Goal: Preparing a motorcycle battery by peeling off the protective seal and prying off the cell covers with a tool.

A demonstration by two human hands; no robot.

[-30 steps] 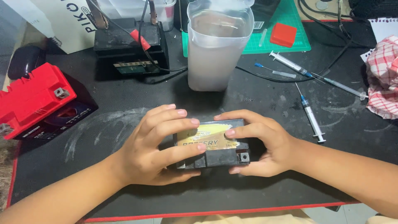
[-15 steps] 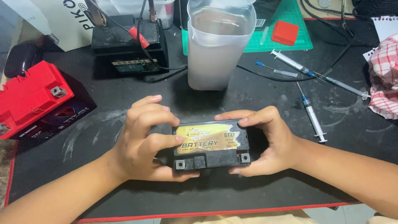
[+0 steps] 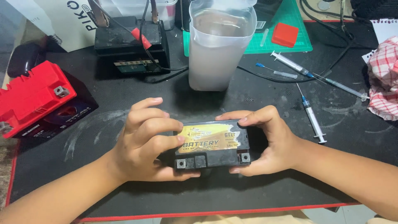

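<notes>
Our left hand and right hand both clamp the small black battery, resting on the desk.

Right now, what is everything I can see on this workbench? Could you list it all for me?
small battery: one, black with a gold label, centre front, held between both hands
red battery: one, far left, resting on a dark box
black battery: one, top left, with clip leads and cables on it
plastic jug: one, translucent, clear liquid inside, top centre
syringes: three, clear, right of the jug
green cutting mat: one, top right
red cap: one, on the green mat
checked cloth: one, red and white, right edge
black mat: one, red-edged, under everything
left hand: gripping the battery's left end
right hand: gripping its right end
</notes>
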